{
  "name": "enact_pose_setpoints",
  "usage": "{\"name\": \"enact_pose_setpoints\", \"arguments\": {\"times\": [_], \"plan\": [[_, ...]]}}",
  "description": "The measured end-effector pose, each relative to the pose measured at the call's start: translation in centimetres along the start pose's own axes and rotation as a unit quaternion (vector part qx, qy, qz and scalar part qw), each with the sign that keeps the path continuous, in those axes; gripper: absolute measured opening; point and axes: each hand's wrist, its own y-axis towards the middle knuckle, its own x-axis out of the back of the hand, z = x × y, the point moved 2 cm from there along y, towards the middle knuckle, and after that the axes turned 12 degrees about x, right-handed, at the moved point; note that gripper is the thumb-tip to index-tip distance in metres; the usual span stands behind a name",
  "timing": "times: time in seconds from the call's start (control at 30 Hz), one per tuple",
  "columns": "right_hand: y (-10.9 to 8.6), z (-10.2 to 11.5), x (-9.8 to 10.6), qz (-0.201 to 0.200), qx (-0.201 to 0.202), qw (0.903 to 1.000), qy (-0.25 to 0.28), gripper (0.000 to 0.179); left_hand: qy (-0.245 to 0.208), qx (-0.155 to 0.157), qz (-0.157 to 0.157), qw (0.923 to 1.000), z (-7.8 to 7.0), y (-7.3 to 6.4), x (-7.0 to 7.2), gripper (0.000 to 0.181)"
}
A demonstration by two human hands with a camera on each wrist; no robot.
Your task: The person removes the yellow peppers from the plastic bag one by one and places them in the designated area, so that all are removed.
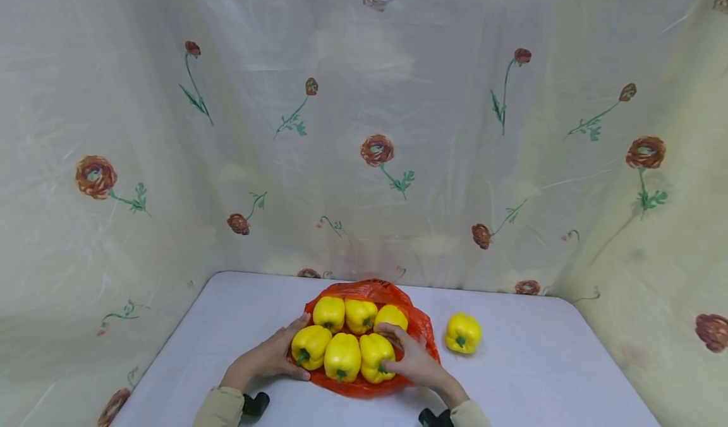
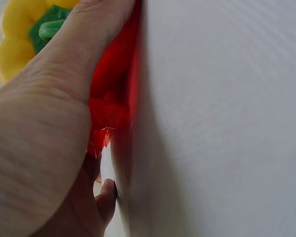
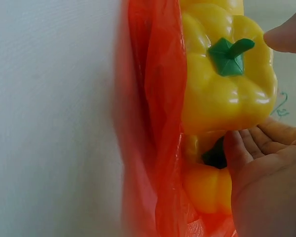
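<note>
Several glossy yellow bell peppers with green stems sit in two rows on a spread red plastic bag (image 1: 423,329). My left hand (image 1: 279,351) lies along the bag's left side, next to the front-left pepper (image 1: 310,345). Its fingers and thumb are fairly straight against the bag; in the left wrist view the thumb crosses in front of a pepper (image 2: 16,42). At the right side, my right hand (image 1: 418,360) grips the front-right pepper (image 1: 375,351), thumb near its stem. The right wrist view shows that pepper (image 3: 232,98) above the bag's crumpled edge, fingers beside it.
One more yellow bell pepper (image 1: 463,333) stands on the table to the right of the bag. The white table (image 1: 540,364) has rounded far corners. A flower-printed curtain (image 1: 432,212) hangs behind it and along both sides.
</note>
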Motion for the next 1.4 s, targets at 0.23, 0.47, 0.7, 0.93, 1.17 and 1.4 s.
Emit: {"name": "enact_pose_setpoints", "arguments": {"times": [0.23, 0.47, 0.7, 0.93, 1.17, 1.4], "plan": [[-0.04, 0.10, -0.01, -0.001, -0.002, 1.0000, -0.006, 0.073, 0.002, 0.003, 0.001, 1.0000, 0.05, 0.05, -0.03, 0.123], [-0.17, -0.03, -0.05, 0.009, -0.008, 0.9999, -0.007, 0.073, 0.006, 0.001, 0.002, 1.0000, -0.11, -0.08, -0.02, 0.122], [-0.22, -0.20, -0.04, 0.017, -0.003, 0.9996, -0.023, 0.070, 0.005, 0.003, 0.002, 1.0000, -0.09, -0.19, -0.07, 0.122], [-0.28, -0.14, 0.01, 0.023, -0.015, 0.9990, -0.035, 0.073, 0.005, 0.002, 0.001, 1.0000, 0.01, -0.08, -0.08, 0.122], [-0.50, -0.08, -0.15, 0.031, -0.040, 0.9983, -0.030, 0.071, 0.004, 0.003, 0.002, 1.0000, -0.03, -0.19, -0.03, 0.121], [-0.35, -0.19, -0.22, 0.042, -0.044, 0.9975, -0.035, 0.073, 0.010, 0.000, -0.002, 0.9999, -0.09, -0.20, 0.10, 0.121]]}}
